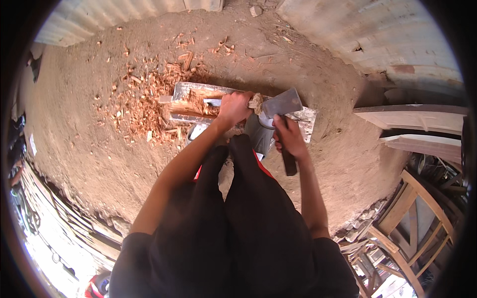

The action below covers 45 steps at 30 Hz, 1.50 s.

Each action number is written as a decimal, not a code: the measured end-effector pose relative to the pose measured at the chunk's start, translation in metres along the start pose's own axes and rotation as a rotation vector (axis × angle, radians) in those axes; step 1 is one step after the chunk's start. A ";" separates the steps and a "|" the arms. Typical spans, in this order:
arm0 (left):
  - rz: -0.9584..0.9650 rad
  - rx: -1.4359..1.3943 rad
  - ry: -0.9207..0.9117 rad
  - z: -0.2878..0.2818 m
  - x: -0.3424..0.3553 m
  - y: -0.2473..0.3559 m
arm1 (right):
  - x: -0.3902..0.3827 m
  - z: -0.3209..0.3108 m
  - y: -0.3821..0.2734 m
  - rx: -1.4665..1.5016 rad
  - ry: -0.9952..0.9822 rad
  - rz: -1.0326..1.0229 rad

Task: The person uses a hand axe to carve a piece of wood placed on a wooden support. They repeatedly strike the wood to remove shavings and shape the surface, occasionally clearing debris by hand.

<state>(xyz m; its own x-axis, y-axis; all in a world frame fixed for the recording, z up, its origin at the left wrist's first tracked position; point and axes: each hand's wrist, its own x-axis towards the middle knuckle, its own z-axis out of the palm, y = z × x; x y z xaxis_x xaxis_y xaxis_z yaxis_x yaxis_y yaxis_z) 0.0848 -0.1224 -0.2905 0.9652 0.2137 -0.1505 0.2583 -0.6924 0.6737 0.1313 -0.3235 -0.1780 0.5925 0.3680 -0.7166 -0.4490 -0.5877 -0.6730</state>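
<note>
My left hand point(235, 107) is closed around a chisel, its flat metal blade point(212, 102) pointing left into a hollowed, reddish-brown groove. The chisel's frayed wooden handle end point(256, 102) sticks out on the hand's right side. My right hand point(290, 137) grips a mallet by its dark handle point(288, 164). The mallet's blocky grey head point(283, 103) is beside the chisel's handle end; I cannot tell whether they touch. Under both hands lies a long wooden workpiece point(186, 90) with worn, whitish faces. My feet are by it, a grey shoe point(259, 133) showing at the right.
Wood chips point(144, 107) are scattered over the dirt floor point(74, 134) left of the workpiece. Corrugated metal sheets point(124, 12) stand at the far side. At right are stacked boards point(412, 119) and a wooden chair-like frame point(415, 223). Bundled sticks point(69, 203) lie at left.
</note>
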 end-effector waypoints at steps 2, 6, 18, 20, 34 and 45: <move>-0.031 -0.015 -0.007 -0.008 -0.002 0.002 | -0.002 -0.012 -0.008 0.077 0.054 -0.021; -0.014 0.031 0.023 -0.002 -0.002 0.000 | 0.007 -0.001 0.007 0.354 0.374 -0.116; 0.009 0.098 -0.020 0.007 -0.005 -0.002 | 0.006 0.029 0.008 0.243 0.353 -0.130; 0.005 0.152 -0.043 0.006 -0.003 0.001 | 0.010 0.016 0.021 0.045 0.099 -0.046; -0.007 0.050 0.016 -0.001 -0.005 -0.004 | 0.006 -0.010 0.000 0.038 -0.037 -0.068; -0.001 0.073 -0.020 0.001 -0.009 -0.007 | 0.001 0.000 -0.009 -0.055 -0.101 -0.047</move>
<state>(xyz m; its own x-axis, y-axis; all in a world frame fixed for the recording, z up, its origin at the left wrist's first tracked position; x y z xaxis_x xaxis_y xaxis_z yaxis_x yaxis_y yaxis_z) 0.0745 -0.1201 -0.2951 0.9653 0.2013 -0.1665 0.2612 -0.7409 0.6187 0.1356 -0.3180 -0.1725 0.5402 0.4648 -0.7015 -0.3837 -0.6059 -0.6969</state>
